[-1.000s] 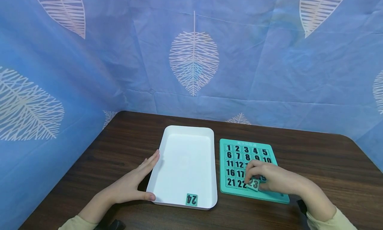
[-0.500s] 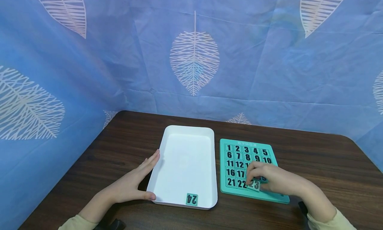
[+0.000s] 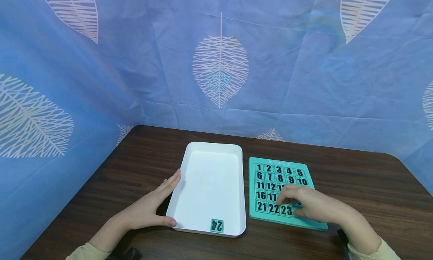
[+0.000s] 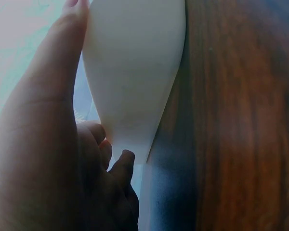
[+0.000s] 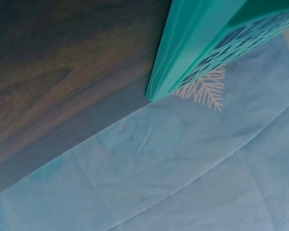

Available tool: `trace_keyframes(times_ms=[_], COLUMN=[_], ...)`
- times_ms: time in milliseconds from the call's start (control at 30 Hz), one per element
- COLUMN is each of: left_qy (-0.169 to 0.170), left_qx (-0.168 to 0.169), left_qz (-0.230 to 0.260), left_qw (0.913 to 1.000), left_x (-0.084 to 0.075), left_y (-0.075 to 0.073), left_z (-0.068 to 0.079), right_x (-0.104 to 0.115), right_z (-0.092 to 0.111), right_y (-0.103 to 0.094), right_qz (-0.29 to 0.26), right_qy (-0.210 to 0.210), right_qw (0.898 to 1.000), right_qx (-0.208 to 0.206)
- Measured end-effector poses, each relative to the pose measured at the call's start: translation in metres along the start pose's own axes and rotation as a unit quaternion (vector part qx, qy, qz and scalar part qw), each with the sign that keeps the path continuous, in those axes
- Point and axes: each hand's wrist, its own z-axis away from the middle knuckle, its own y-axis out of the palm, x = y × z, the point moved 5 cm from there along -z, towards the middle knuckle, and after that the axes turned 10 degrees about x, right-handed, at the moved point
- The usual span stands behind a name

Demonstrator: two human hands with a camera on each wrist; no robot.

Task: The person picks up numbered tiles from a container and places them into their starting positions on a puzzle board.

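Observation:
On the right in the head view lies a teal number board (image 3: 252,194) with rows of black-numbered tiles. My right hand (image 3: 312,203) hovers over its lower right, fingers loosely bent and thumb apart, around the flat-lying 23 tile (image 3: 286,210). Some tiles are hidden beneath this hand. The left hand (image 3: 152,205) rests against the left side of a white tray (image 3: 209,185), fingers straight and thumb at the near corner. Inside the tray, near its front wall, lies a 24 tile (image 3: 217,225), upside down from this view. In the left wrist view, fingers touch the tray's outer wall (image 4: 139,57).
Both the tray and the board rest on a dark wooden table (image 3: 152,151). Blue cloth (image 3: 162,64) with white leaf prints hangs behind and to the left. A dark wrist strap (image 3: 132,253) shows by the left wrist.
The 23 tile, tilted in my right fingers before, now lies flat in the bottom row beside 22. Right fingers have loosened from it. The left hand and tray stay put.

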Motion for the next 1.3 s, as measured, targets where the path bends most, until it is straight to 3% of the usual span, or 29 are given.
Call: trace_keyframes(times_ms=[467,700,1000,1300], left_qy=[-0.005,-0.01,-0.006,0.001], left_qx=[0.001,0.001,-0.007,-0.01], left_qz=[0.005,0.006,0.004,-0.002], left_qw=[1.0,0.9999,0.9999,0.9999], left_x=[-0.001,-0.001,0.0,-0.001], left_y=[0.0,-0.001,0.0,0.0], left_z=[0.0,0.0,0.001,0.001], right_x=[0.001,0.015,0.066,0.104], right_z=[0.0,-0.008,-0.052,-0.099], right_y=[0.0,-0.005,-0.001,0.025], right_qz=[0.007,0.02,0.013,0.065], right_qy=[-0.004,-0.008,-0.075,-0.13], right_qw=[1.0,1.0,0.996,0.989], right_qx=[-0.007,-0.02,-0.056,0.011])
